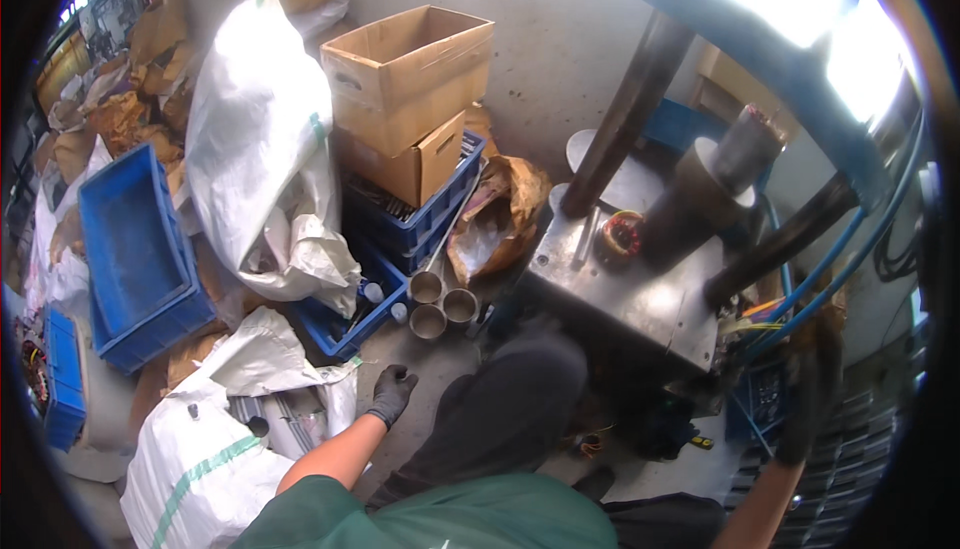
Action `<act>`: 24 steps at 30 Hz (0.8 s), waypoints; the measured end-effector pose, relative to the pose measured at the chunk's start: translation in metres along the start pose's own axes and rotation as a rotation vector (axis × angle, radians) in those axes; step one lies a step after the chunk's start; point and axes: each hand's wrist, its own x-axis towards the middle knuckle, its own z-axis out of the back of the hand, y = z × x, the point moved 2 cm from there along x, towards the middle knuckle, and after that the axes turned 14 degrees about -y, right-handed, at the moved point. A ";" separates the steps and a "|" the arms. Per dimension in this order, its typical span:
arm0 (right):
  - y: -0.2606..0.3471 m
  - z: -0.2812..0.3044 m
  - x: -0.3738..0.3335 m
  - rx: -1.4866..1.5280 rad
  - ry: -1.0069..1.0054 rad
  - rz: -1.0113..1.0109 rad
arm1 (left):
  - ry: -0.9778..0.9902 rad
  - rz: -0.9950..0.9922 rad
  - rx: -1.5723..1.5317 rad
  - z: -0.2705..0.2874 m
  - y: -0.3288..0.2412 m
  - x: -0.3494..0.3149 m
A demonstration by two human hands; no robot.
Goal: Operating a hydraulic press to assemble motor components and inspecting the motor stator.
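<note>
The left hand (393,394) curls into a loose fist beside the white sack (195,449). The right hand (808,394) is blurred near blue hoses (822,276); I cannot tell its grip. Farther out, 3 metal cups (428,323) stand together and a coil-wound ring (627,240) rests on a metal plate (650,299).

My left hand (393,396), dark-gloved, fingers curled, is near the open white woven sack with a green stripe (185,459); my dark-gloved right hand (808,389), blurred, is beside the blue-topped steel press (660,299).
</note>
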 end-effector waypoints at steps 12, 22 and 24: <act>-0.027 -0.182 0.202 0.246 0.107 -0.219 | 0.137 0.197 -0.018 -0.028 0.056 -0.040; 0.000 -0.213 0.221 0.161 0.246 -0.143 | 0.202 0.232 -0.087 -0.033 0.061 -0.044; -0.004 -0.216 0.222 0.087 0.211 -0.127 | 0.226 0.242 -0.082 -0.035 0.063 -0.047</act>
